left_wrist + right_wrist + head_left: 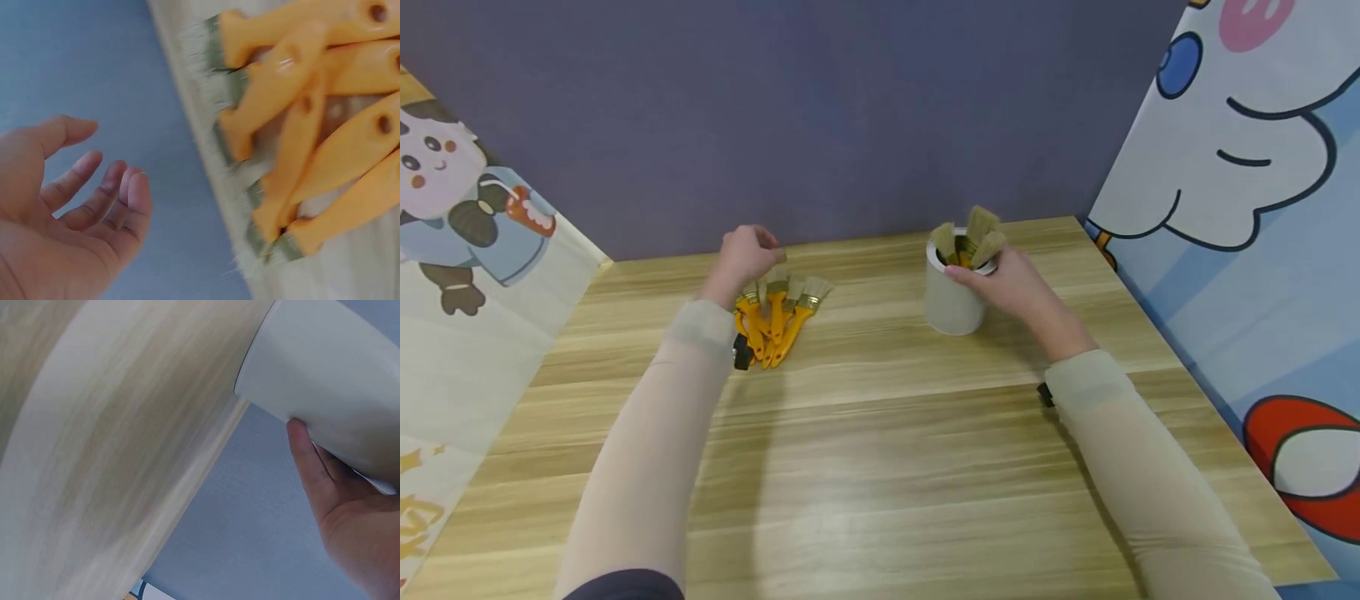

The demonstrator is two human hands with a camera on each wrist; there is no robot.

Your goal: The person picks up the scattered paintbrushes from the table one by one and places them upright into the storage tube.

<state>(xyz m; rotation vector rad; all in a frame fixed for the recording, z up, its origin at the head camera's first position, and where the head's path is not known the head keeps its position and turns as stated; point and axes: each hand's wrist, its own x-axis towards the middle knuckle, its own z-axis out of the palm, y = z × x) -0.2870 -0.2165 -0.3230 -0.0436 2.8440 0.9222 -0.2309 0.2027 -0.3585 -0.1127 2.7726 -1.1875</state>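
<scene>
Paintbrushes (981,225) stand in the can (953,304) the right fingers (306,459) grip.

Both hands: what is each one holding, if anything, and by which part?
The right hand grips the white can high on its side, with some fingers hidden from view. The left hand holds nothing.

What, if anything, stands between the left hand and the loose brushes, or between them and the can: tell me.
Nothing visible blocks the left hand from the loose brushes; only bare table separates them from the can. At its mouth, though, the brushes inside and the right hand may leave little room.
</scene>
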